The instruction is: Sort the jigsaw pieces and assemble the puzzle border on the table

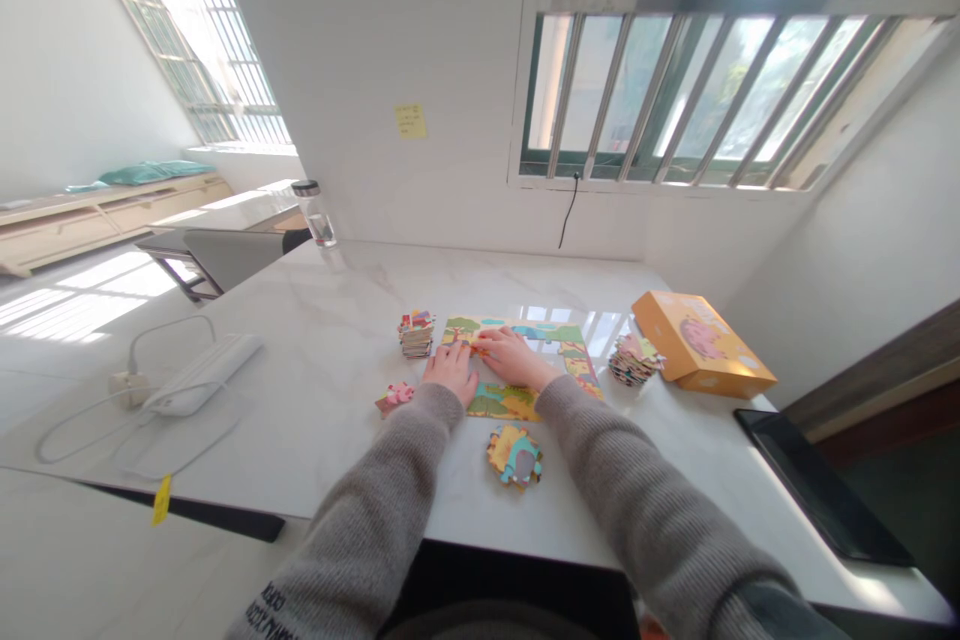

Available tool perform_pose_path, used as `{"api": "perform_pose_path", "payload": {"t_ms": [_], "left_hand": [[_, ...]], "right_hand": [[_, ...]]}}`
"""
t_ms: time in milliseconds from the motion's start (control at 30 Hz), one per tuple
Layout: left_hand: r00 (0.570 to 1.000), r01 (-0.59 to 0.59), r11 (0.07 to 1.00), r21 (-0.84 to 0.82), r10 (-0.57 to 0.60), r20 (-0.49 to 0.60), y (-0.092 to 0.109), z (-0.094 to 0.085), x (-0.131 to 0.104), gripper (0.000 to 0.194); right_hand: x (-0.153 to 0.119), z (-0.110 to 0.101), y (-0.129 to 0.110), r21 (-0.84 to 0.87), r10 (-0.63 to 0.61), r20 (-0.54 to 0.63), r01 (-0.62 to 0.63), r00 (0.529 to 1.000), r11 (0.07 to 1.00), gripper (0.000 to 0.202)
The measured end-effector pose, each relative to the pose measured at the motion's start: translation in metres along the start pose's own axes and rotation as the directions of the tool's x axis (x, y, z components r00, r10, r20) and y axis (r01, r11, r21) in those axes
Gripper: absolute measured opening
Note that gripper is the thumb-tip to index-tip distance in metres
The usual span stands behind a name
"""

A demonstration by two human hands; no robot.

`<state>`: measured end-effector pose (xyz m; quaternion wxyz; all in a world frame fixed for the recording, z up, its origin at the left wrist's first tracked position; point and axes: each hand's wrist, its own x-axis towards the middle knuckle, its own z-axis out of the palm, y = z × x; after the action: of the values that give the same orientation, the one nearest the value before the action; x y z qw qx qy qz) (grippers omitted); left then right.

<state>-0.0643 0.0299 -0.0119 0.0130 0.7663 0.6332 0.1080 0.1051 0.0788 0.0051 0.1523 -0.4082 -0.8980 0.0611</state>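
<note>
A partly assembled jigsaw puzzle (502,402) lies flat on the white table, its border strips joined around a pale middle. My left hand (452,370) rests on its left edge, fingers stretched forward and lying flat. Close beside it, my right hand (514,357) reaches in over the upper left part, fingertips together on a small orange puzzle piece (480,350) that they mostly cover. Nearer to me is a loose pile of puzzle pieces (515,457). Some pink pieces (395,398) lie left of my left hand, below a neat stack of pieces (416,334).
Right of the puzzle sit another stack of pieces (635,360) and an orange box (701,345). A black tablet-like slab (821,485) lies along the right edge. At the left are a white power strip (204,375) with cables and, farther back, a clear bottle (315,215).
</note>
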Motion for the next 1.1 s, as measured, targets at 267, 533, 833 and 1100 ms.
{"api": "perform_pose_path", "payload": {"t_ms": [267, 533, 833, 1100], "left_hand": [[1.000, 0.016, 1.000, -0.015, -0.016, 0.016, -0.0026, 0.0002, 0.0009, 0.049], [0.998, 0.066, 0.997, -0.032, -0.066, 0.018, -0.0014, -0.0016, 0.0016, 0.054], [0.998, 0.045, 0.999, 0.000, -0.045, 0.053, 0.0008, -0.0040, 0.0013, 0.053], [1.000, 0.010, 1.000, 0.016, -0.010, 0.019, -0.0009, 0.0000, 0.0032, 0.050]], "right_hand": [[0.0045, -0.0052, 0.0013, -0.016, -0.006, 0.055, 0.007, 0.998, 1.000, 0.039], [0.0056, -0.0107, 0.0014, -0.051, -0.056, 0.091, 0.061, 0.994, 0.997, 0.041], [0.0047, -0.0017, 0.0003, -0.092, -0.051, 0.057, 0.056, 0.997, 0.994, 0.038], [0.0011, -0.0046, -0.0029, -0.127, -0.092, 0.067, 0.100, 0.993, 0.987, 0.037]]}}
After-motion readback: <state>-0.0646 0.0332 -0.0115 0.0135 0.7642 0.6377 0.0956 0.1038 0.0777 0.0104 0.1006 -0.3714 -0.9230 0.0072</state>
